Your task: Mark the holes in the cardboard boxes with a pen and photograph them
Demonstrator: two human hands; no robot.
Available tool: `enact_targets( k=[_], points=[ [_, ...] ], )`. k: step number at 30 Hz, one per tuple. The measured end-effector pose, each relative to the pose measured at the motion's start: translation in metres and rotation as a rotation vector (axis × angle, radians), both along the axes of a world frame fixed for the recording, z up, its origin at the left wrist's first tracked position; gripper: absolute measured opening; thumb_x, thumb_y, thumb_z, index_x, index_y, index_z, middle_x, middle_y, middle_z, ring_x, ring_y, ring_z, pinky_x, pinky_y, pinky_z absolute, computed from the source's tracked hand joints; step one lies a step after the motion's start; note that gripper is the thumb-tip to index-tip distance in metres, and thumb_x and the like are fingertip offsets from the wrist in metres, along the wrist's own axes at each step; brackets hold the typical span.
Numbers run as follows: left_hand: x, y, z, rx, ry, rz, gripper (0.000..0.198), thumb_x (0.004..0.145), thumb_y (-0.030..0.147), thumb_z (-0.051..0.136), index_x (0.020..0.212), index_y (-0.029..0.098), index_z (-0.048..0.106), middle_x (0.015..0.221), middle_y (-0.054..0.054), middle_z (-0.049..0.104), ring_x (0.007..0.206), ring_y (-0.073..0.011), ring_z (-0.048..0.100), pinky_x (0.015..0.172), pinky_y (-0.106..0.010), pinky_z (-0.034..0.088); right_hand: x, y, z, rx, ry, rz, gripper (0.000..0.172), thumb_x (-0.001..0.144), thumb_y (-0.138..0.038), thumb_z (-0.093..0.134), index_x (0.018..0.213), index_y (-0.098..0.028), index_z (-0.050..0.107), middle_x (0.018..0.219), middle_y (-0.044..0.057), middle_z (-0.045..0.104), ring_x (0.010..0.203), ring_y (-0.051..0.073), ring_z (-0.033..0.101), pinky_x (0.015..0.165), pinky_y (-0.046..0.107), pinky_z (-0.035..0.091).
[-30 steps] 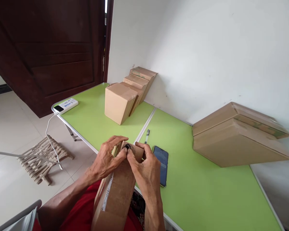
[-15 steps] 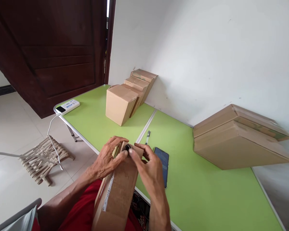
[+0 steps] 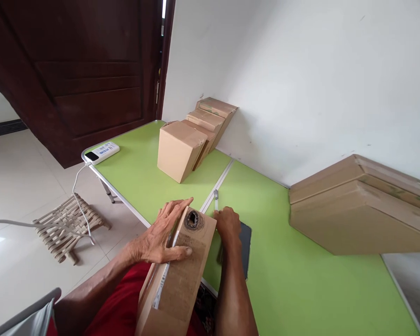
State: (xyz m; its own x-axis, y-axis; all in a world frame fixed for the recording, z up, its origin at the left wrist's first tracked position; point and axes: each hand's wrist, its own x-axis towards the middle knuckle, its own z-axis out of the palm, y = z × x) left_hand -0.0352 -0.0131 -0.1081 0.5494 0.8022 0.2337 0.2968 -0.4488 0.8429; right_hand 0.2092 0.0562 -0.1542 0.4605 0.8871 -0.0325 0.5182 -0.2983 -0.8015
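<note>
A long brown cardboard box (image 3: 182, 284) leans up from my lap against the table's near edge. Its upper face has a round hole with a dark, scribbled-looking ring (image 3: 193, 219) around it. My left hand (image 3: 164, 235) holds the box at its upper left, thumb across the face below the hole and fingers over the far edge. Just right of the box, my right hand (image 3: 228, 226) is closed with its fingertips at the near end of a slim pen (image 3: 216, 198) on the table. Its curled fingers are partly hidden. A phone (image 3: 246, 245) lies partly behind that wrist.
The green folding table (image 3: 301, 280) carries a row of cardboard boxes (image 3: 182, 147) by the wall and larger stacked boxes (image 3: 339, 217) at right. A white power bank-like device (image 3: 103, 152) with a cable sits at the left corner. A woven stool (image 3: 66, 226) stands on the floor.
My right hand has left the hole and moved right to the pen. My left thumb has slid down the box face, uncovering the hole. The view has shifted slightly.
</note>
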Motion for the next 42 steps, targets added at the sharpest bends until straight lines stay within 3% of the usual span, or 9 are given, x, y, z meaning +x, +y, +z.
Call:
enact_targets(
  k=[2, 4, 8, 11, 15, 18, 24, 32, 42],
  points=[
    [-0.001, 0.001, -0.002, -0.005, 0.010, 0.010, 0.106, 0.087, 0.045, 0.072, 0.172, 0.029, 0.010, 0.167, -0.018, 0.032, 0.152, -0.0424, 0.030, 0.126, -0.069, 0.023, 0.005, -0.009, 0.010, 0.037, 0.122, 0.000, 0.031, 0.088, -0.047, 0.076, 0.078, -0.020, 0.064, 0.070, 0.000, 0.064, 0.064, 0.017, 0.062, 0.062, 0.033, 0.052],
    [0.000, 0.002, -0.002, -0.015, 0.005, 0.015, 0.107, 0.087, 0.046, 0.072, 0.172, 0.028, 0.010, 0.167, -0.018, 0.032, 0.151, -0.0434, 0.031, 0.125, -0.070, 0.024, 0.008, -0.025, 0.027, 0.130, 0.267, -0.012, 0.032, 0.079, -0.053, 0.072, 0.075, -0.024, 0.058, 0.062, 0.000, 0.061, 0.056, 0.019, 0.059, 0.053, 0.032, 0.046],
    [0.003, 0.003, -0.002, -0.033, -0.004, 0.006, 0.110, 0.084, 0.046, 0.073, 0.171, 0.027, 0.010, 0.165, -0.018, 0.033, 0.149, -0.0428, 0.031, 0.123, -0.069, 0.028, -0.009, -0.072, 0.064, 0.404, 0.571, -0.019, 0.033, 0.081, -0.058, 0.060, 0.088, -0.027, 0.050, 0.070, -0.003, 0.065, 0.058, 0.018, 0.063, 0.050, 0.028, 0.046],
    [0.006, 0.002, -0.002, -0.026, 0.000, 0.009, 0.111, 0.081, 0.043, 0.075, 0.171, 0.026, 0.011, 0.161, -0.017, 0.037, 0.147, -0.0419, 0.033, 0.123, -0.067, 0.029, -0.040, -0.104, 0.077, 0.528, 0.798, 0.116, 0.028, 0.084, -0.047, 0.074, 0.089, -0.023, 0.061, 0.076, 0.002, 0.073, 0.061, 0.018, 0.068, 0.048, 0.026, 0.049],
    [0.009, -0.001, 0.001, -0.004, 0.019, 0.019, 0.112, 0.079, 0.039, 0.076, 0.170, 0.025, 0.014, 0.157, -0.018, 0.039, 0.144, -0.0410, 0.036, 0.121, -0.065, 0.032, -0.072, -0.120, 0.069, 0.584, 0.759, 0.083, 0.024, 0.089, -0.042, 0.080, 0.092, -0.020, 0.069, 0.079, 0.005, 0.076, 0.063, 0.017, 0.071, 0.050, 0.023, 0.051],
    [0.010, -0.003, 0.004, 0.007, 0.011, 0.017, 0.110, 0.077, 0.036, 0.076, 0.169, 0.026, 0.017, 0.156, -0.017, 0.040, 0.143, -0.0400, 0.037, 0.121, -0.063, 0.033, -0.078, -0.119, 0.060, 0.569, 0.739, 0.038, 0.026, 0.091, -0.042, 0.080, 0.093, -0.019, 0.070, 0.079, 0.005, 0.076, 0.064, 0.016, 0.071, 0.050, 0.021, 0.051],
    [0.013, -0.001, 0.006, 0.038, 0.012, 0.014, 0.109, 0.076, 0.035, 0.075, 0.168, 0.029, 0.018, 0.154, -0.016, 0.043, 0.141, -0.0412, 0.038, 0.118, -0.063, 0.034, -0.072, -0.117, 0.060, 0.554, 0.670, 0.050, 0.024, 0.094, -0.041, 0.078, 0.094, -0.019, 0.069, 0.086, 0.005, 0.077, 0.058, 0.011, 0.067, 0.052, 0.020, 0.051],
    [0.010, -0.001, 0.004, 0.018, 0.023, 0.035, 0.107, 0.078, 0.038, 0.075, 0.168, 0.027, 0.019, 0.154, -0.017, 0.042, 0.142, -0.0413, 0.039, 0.119, -0.063, 0.035, -0.066, -0.124, 0.056, 0.507, 0.625, 0.138, 0.025, 0.093, -0.042, 0.077, 0.090, -0.018, 0.069, 0.073, 0.004, 0.073, 0.053, 0.014, 0.066, 0.050, 0.024, 0.053],
    [0.009, -0.002, 0.006, -0.013, 0.025, 0.024, 0.108, 0.079, 0.039, 0.076, 0.169, 0.025, 0.018, 0.157, -0.018, 0.040, 0.144, -0.0407, 0.036, 0.122, -0.064, 0.032, -0.052, -0.115, 0.061, 0.560, 0.595, -0.090, 0.028, 0.087, -0.042, 0.081, 0.084, -0.019, 0.065, 0.068, 0.001, 0.071, 0.051, 0.015, 0.064, 0.044, 0.023, 0.047]
  ],
)
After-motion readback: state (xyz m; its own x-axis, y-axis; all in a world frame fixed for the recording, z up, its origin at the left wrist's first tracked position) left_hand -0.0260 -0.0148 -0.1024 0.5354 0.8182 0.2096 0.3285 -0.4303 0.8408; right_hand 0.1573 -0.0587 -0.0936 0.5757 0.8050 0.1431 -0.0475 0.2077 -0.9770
